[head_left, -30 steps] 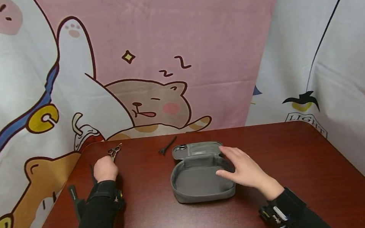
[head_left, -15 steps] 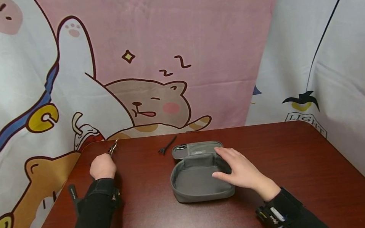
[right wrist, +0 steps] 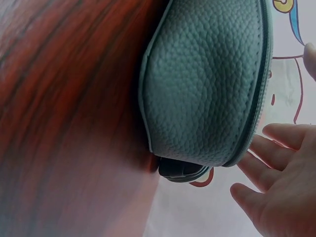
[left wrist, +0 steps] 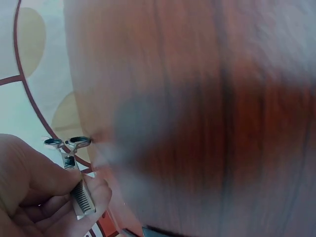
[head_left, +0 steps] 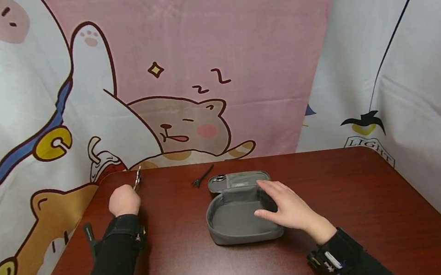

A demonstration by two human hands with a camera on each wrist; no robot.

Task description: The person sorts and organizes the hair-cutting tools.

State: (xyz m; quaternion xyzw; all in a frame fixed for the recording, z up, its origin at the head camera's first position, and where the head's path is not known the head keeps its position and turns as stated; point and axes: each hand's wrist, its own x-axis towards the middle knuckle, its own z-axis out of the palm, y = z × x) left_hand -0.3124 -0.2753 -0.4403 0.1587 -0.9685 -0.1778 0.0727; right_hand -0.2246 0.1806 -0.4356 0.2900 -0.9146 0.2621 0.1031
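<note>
My left hand is at the table's far left, pinching a pair of silver thinning scissors between thumb and fingers. The grip is on the blade part, where the comb-like teeth show, and the two finger rings point away from the hand. A grey zip case lies unzipped on the table with its lid folded back. Over the case's right side hovers my right hand, fingers spread and thumb apart. From the right wrist view, the fingers overlap the case's rim, and the pebbled side wall faces the camera.
A thin dark fork-ended tool lies on the table left of the case lid. Something small and metallic sits in the lid. A printed cartoon cloth hangs behind the table.
My left hand has drawn slightly left, and the scissors have turned from slanting to more upright. My right hand has shifted a little left over the case.
</note>
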